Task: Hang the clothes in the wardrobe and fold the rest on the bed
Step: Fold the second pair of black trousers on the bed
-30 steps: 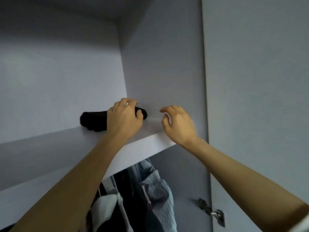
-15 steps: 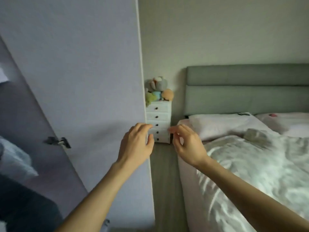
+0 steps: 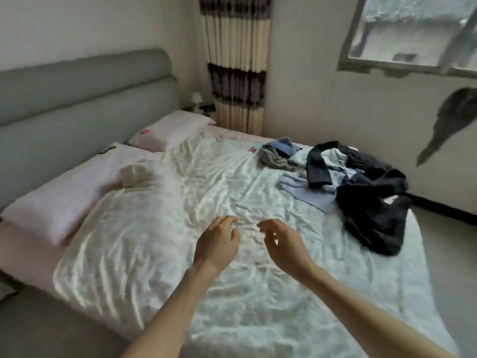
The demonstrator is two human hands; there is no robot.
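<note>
Above the bed (image 3: 160, 254), both arms reach forward and the two hands hang in the air side by side, close to each other but not touching. The left hand (image 3: 216, 244) has its fingers loosely bent and a little spread, and it holds nothing. The right hand (image 3: 284, 246) is the same, fingers relaxed and slightly curled, with nothing in it. Under them lies a wrinkled white sheet (image 3: 206, 182) that covers most of the bed. The pile of clothes (image 3: 356, 182) is on the far right part of the bed, well apart from both hands; it has dark garments on top of pale blue and white ones, and one grey piece at its left end. Two pink pillows (image 3: 62, 197) lie along the grey-green headboard (image 3: 77, 99) at the left. A striped curtain (image 3: 236, 63) hangs in the corner behind the bed, and a window (image 3: 413, 32) is at the upper right.
</note>
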